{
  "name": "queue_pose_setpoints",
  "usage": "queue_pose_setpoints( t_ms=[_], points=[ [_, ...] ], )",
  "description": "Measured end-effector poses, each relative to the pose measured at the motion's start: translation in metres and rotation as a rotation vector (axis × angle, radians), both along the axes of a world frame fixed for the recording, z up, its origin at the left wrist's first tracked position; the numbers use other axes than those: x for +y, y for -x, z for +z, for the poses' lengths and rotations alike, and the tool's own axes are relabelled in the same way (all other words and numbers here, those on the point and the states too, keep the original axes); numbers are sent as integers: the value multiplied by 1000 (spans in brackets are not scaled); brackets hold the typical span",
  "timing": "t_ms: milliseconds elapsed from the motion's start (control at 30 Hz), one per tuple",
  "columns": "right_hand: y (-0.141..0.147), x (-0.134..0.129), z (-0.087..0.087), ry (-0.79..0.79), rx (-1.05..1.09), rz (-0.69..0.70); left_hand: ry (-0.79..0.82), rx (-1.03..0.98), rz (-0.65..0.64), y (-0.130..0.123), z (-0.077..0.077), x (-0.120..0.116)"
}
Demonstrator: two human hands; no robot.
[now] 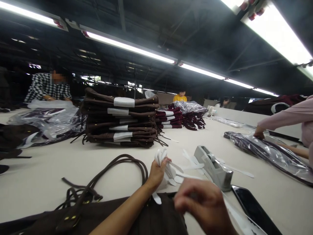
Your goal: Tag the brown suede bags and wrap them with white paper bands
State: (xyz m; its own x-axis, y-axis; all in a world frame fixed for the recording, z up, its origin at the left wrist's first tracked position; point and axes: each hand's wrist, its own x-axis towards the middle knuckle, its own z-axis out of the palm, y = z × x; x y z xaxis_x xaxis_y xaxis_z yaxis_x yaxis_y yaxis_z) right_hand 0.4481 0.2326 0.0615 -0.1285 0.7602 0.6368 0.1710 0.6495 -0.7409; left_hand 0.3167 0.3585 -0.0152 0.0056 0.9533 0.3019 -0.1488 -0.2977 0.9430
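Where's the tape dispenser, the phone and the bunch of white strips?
Tape dispenser (210,168): head view, on its grey body.
Phone (254,206): head view, on its dark screen.
White strips (160,157): head view, on the looped part above the left hand (157,173).

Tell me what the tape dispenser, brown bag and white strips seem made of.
Tape dispenser: probably hard plastic, with a smooth grey moulded-looking body. Brown bag: perhaps fabric, matte with soft folds. White strips: maybe paper or thin foam, matte, bending into loops.

On the surface (44,176), a bag (161,218) lies nearest, a tape dispenser (212,168) and phone (254,209) to its right. Beyond stands a bag stack (97,127), with plastic-wrapped goods (56,120) left and, apparently, another pile (168,118) behind right.
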Motion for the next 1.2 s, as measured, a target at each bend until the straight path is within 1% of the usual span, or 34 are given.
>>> queue_pose_setpoints(
  t_ms=[67, 100, 133, 167, 233, 300, 400, 500, 600, 667, 733, 800, 867, 900, 933, 1033, 1100, 1167, 1200],
  points=[
    [-2, 38, -3, 79, 15, -204, 36, -37, -60, -1, 0, -1],
    [-4, 55, -7, 102, 34, -278, 53, -45, -90, -1, 0, -1],
    [-6, 71, -12, 128, 53, -294, 66, -41, -119, 0, 0, -1],
    [-8, 84, -17, 143, 65, -262, 69, -26, -149, 0, 1, -1],
    [-9, 100, -26, 147, 58, -157, 48, 5, -219, 1, 2, -1],
    [-6, 105, -31, 118, 45, -103, 8, 10, -278, 0, 4, -1],
    [-3, 106, -33, 94, 90, -106, 2, -5, -330, -1, 6, -1],
    [-6, 107, -34, 115, 178, -86, 61, -16, -378, -2, 6, -4],
    [-12, 111, -41, 152, 267, -101, 162, -82, -427, -3, 8, -8],
    [-14, 113, -47, 225, 352, -88, 222, -142, -414, -3, 10, -12],
    [-13, 114, -54, 321, 435, -53, 260, -187, -370, -5, 13, -14],
    [-10, 115, -59, 405, 491, -19, 284, -208, -310, -7, 14, -14],
    [-11, 117, -62, 453, 550, -17, 294, -229, -228, -9, 13, -11],
    [-15, 119, -62, 462, 589, -46, 294, -244, -183, -9, 11, -9],
    [-20, 121, -63, 460, 618, -112, 291, -257, -143, -9, 10, -7],
    [-50, 132, -67, 438, 606, -414, 281, -270, -65, -8, 4, 0],
    [-72, 137, -70, 447, 537, -558, 277, -258, -57, -6, 3, 4],
    [-83, 138, -70, 450, 478, -623, 275, -234, -85, -4, 3, 5],
    [-83, 136, -69, 415, 420, -659, 275, -215, -112, -4, 3, 5]
  ],
)
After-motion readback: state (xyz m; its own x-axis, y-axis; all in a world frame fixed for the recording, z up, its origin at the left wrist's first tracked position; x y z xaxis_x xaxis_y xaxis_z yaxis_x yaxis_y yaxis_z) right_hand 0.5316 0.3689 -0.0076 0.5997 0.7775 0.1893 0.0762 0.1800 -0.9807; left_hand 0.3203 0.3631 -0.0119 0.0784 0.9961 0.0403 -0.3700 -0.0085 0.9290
